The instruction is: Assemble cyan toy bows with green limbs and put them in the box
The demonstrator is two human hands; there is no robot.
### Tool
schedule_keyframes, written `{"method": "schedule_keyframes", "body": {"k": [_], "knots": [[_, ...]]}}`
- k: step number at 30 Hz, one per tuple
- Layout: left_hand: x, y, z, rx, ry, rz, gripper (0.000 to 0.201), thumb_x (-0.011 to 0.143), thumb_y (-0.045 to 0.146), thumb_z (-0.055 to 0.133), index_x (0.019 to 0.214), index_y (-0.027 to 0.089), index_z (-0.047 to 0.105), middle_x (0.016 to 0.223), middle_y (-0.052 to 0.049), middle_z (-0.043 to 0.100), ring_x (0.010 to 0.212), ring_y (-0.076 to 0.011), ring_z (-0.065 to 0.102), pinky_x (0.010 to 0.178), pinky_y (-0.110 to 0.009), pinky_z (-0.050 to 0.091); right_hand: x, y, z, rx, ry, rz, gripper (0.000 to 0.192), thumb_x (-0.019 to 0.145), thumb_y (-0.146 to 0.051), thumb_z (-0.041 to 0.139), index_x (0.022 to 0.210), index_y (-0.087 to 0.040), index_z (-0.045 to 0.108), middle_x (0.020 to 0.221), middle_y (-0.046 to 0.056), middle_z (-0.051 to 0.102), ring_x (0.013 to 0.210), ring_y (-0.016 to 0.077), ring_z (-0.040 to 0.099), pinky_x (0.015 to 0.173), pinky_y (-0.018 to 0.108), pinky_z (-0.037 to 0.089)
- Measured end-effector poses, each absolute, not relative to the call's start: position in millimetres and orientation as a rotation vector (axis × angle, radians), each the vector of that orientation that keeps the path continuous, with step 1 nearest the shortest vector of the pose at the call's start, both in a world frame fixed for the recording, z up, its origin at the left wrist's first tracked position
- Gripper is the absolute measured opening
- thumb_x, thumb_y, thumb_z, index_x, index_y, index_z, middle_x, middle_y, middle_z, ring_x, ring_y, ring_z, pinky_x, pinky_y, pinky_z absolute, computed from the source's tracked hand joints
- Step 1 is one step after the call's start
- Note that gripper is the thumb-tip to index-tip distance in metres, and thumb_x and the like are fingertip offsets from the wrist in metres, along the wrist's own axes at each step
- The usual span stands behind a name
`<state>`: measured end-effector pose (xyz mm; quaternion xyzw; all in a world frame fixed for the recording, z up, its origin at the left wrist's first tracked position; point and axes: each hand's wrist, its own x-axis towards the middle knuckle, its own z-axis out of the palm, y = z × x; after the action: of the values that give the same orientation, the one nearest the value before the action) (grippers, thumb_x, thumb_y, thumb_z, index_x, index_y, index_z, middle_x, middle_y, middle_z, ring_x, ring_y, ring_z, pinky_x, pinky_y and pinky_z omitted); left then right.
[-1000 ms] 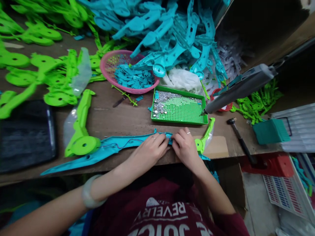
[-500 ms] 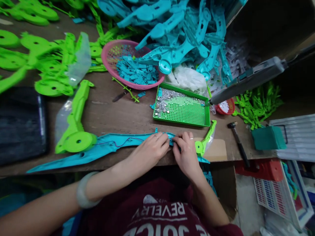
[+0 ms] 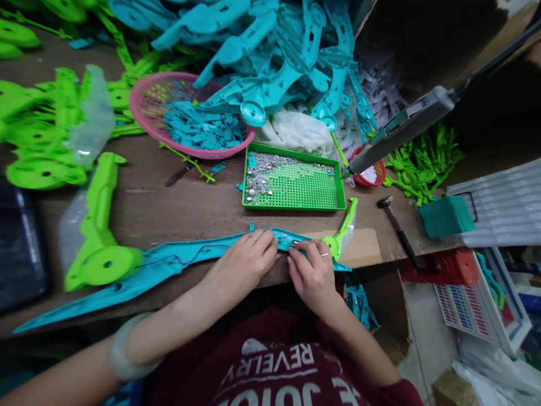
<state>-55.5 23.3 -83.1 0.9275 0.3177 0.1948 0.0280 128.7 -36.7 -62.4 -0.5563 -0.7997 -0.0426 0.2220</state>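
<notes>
The long teal plastic blade-shaped part [image 3: 169, 265] lies along the wooden bench's [image 3: 203, 206] near edge. The left hand [image 3: 240, 265] presses it with curled fingers; the right hand [image 3: 313, 270] pinches something too small to identify.

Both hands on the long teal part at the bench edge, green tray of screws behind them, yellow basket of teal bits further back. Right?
Not quite: the basket of teal bits is pink, not yellow, as the head view shows. Otherwise right: left hand and right hand are on the long teal part, with the green tray of screws behind.
</notes>
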Motion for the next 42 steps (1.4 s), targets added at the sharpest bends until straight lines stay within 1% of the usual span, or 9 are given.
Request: {"method": "schedule_keyframes", "body": {"k": [4, 8, 10, 13, 16, 21, 31, 36, 42], "knots": [[-56, 25, -78, 2.857, 0.986, 0.56, 0.026, 0.101, 0.016, 0.041, 0.101, 0.011, 0.067, 0.091, -0.011, 0.063, 0.084, -0.0263, 0.061, 0.076, -0.039, 0.053, 128, -35, -64, -1.521, -2.197, -0.134, 0.019, 0.098, -0.018, 0.054, 0.107, -0.012, 0.07, 0.099, 0.012, 0.068, 0.09, 0.023, 0.054, 0.081, 0.038, 0.05], [-59, 30, -73, 2.931, 0.928, 0.479, 0.025, 0.1, 0.016, 0.046, 0.105, 0.013, 0.07, 0.117, -0.016, 0.068, 0.096, -0.0277, 0.063, 0.077, -0.039, 0.052, 131, -35, -63, -1.417, -2.285, -0.171, 0.022, 0.097, -0.018, 0.056, 0.114, -0.012, 0.067, 0.105, 0.013, 0.071, 0.094, 0.0252, 0.057, 0.082, 0.04, 0.051], [-60, 33, -72, 2.987, 0.858, 0.476, 0.025, 0.1, 0.016, 0.047, 0.107, 0.012, 0.071, 0.123, -0.016, 0.068, 0.1, -0.0283, 0.063, 0.079, -0.04, 0.052, 137, -35, -62, -1.316, -2.251, -0.129, 0.022, 0.096, -0.015, 0.055, 0.116, -0.013, 0.064, 0.104, 0.011, 0.072, 0.095, 0.0242, 0.059, 0.084, 0.04, 0.052], [-59, 34, -71, 3.045, 0.832, 0.546, 0.027, 0.101, 0.018, 0.047, 0.105, 0.009, 0.072, 0.118, -0.015, 0.071, 0.096, -0.0281, 0.063, 0.078, -0.04, 0.053, 151, -33, -60, -1.367, -2.045, -0.054, 0.012, 0.095, -0.012, 0.056, 0.104, -0.016, 0.063, 0.092, 0.009, 0.071, 0.087, 0.021, 0.059, 0.083, 0.038, 0.051], [-57, 34, -70, 3.097, 0.846, 0.616, 0.031, 0.102, 0.018, 0.043, 0.102, 0.007, 0.072, 0.119, -0.018, 0.07, 0.093, -0.0281, 0.062, 0.076, -0.04, 0.053, 165, -29, -56, -1.519, -2.03, 0.064, 0.003, 0.095, -0.017, 0.061, 0.093, -0.018, 0.063, 0.084, 0.006, 0.068, 0.084, 0.0213, 0.055, 0.08, 0.036, 0.048], [-56, 35, -66, 3.118, 0.763, 0.61, 0.034, 0.103, 0.019, 0.042, 0.099, 0.005, 0.072, 0.107, -0.016, 0.072, 0.086, -0.0274, 0.061, 0.072, -0.04, 0.053, 172, -16, -52, -1.672, -2.286, 0.206, 0.009, 0.095, -0.015, 0.058, 0.092, -0.019, 0.065, 0.085, 0.006, 0.068, 0.088, 0.0243, 0.049, 0.079, 0.036, 0.042], [-59, 41, -69, 2.976, 0.753, 0.57, 0.033, 0.104, 0.024, 0.042, 0.102, 0.008, 0.071, 0.111, -0.015, 0.072, 0.095, -0.028, 0.063, 0.078, -0.04, 0.054, 171, -4, -39, -1.701, -2.313, 0.503, 0.013, 0.099, -0.024, 0.058, 0.101, -0.016, 0.067, 0.097, 0.009, 0.066, 0.097, 0.025, 0.047, 0.084, 0.038, 0.041], [-60, 47, -63, 2.922, 0.714, 0.524, 0.024, 0.1, 0.025, 0.052, 0.101, 0.011, 0.071, 0.105, -0.013, 0.072, 0.093, -0.0277, 0.061, 0.077, -0.041, 0.054, 156, 11, -36, -1.767, -2.249, 0.606, 0.015, 0.097, -0.028, 0.062, 0.093, -0.015, 0.067, 0.094, 0.009, 0.065, 0.098, 0.0243, 0.048, 0.086, 0.037, 0.042], [-60, 47, -61, 2.997, 0.733, 0.547, 0.02, 0.097, 0.026, 0.059, 0.099, 0.011, 0.072, 0.105, -0.015, 0.07, 0.095, -0.0303, 0.059, 0.077, -0.043, 0.054, 143, 26, -35, -1.766, -2.278, 0.689, 0.016, 0.098, -0.016, 0.055, 0.084, -0.017, 0.061, 0.088, 0.006, 0.061, 0.094, 0.0221, 0.047, 0.08, 0.034, 0.038]]}}
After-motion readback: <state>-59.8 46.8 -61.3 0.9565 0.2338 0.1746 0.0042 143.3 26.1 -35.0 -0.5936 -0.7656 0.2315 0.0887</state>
